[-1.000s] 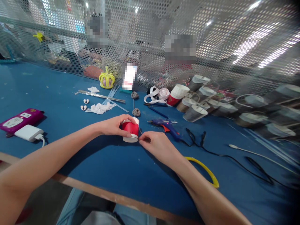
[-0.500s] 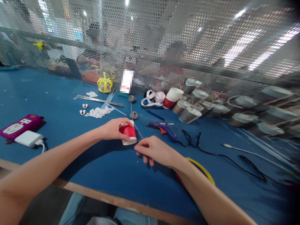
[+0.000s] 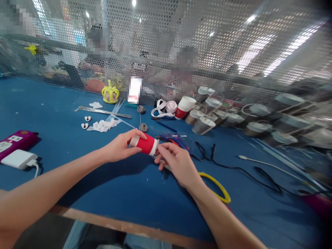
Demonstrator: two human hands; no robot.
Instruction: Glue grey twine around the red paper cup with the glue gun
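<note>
My left hand (image 3: 123, 145) is wrapped round a small red paper cup (image 3: 146, 144) with white ends, held tilted on its side above the table. At the cup's right end, the fingers of my right hand (image 3: 177, 162) are pinched together on a thin grey yarn, mostly hidden by the fingers. Behind the cup lie a small grey yarn ball (image 3: 143, 128) and a second one (image 3: 141, 109), with a strand between them. A blue glue gun (image 3: 168, 137) rests just beyond my right hand, partly covered by it.
Yellow-handled pliers or scissors (image 3: 219, 186) lie under my right forearm. Black cable (image 3: 233, 168) runs rightward. Stacked paper cups (image 3: 185, 106), many yarn-wrapped cups (image 3: 203, 125), white ribbon (image 3: 162, 110) and a yellow crown-shaped piece (image 3: 110, 93) stand behind. A purple power strip (image 3: 23, 140) sits left.
The cup has turned so its end faces right, towards my right hand. My right hand has moved up from the strand it drew out to the cup's end. The view has shifted slightly.
</note>
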